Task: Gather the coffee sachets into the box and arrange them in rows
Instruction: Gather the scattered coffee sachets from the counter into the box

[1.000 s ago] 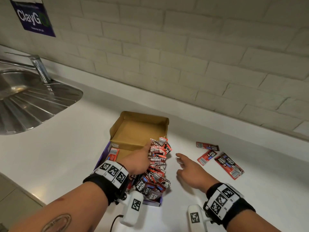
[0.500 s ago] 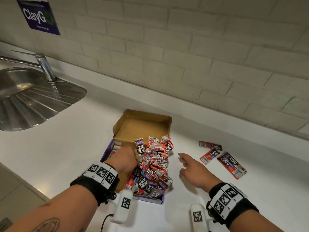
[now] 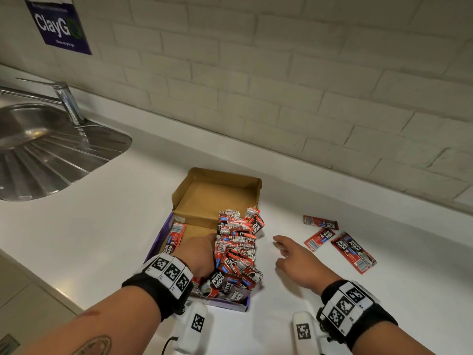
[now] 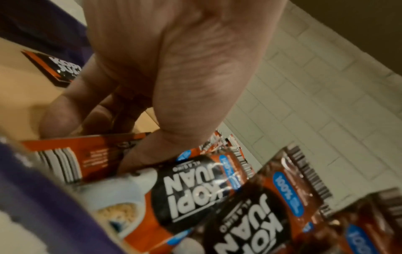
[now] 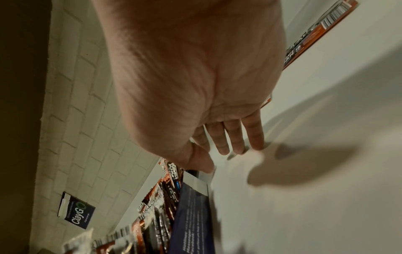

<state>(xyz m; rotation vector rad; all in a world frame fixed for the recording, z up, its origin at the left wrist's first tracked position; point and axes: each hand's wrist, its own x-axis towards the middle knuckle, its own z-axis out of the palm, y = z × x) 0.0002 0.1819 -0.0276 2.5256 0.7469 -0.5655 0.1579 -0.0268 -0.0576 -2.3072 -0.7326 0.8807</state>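
Nearest the viewer, the left hand (image 3: 197,254) is down inside the box (image 3: 163,233), on the left of the packed sachets. In the left wrist view its fingers (image 4: 58,118) curl down toward the cardboard floor and the thumb presses against the side of a sachet; whether anything is actually gripped I cannot tell. It looks to be pushing the stack sideways to tighten it.

The row of coffee sachets (image 3: 236,249) fills the right side of the box from the near wall to about its middle, standing on edge but leaning unevenly, several near ones lying flat over the front. One more sachet (image 3: 175,238) leans against the left wall, apart from the rest. So most of the gathering seems done, but the arranging is rough: only one loose row, with the left half of the floor bare.

The right hand (image 3: 297,262) is outside the box on the white surface (image 3: 384,290), fingers (image 5: 253,132) extended and spread, holding nothing, fingertips at or just above the surface.

Farther right lie three loose sachets (image 3: 340,240) flat on the surface, two narrow and one wider, well apart from the box. These remain to be collected.

Beyond, the open lid (image 3: 217,190) stands empty.
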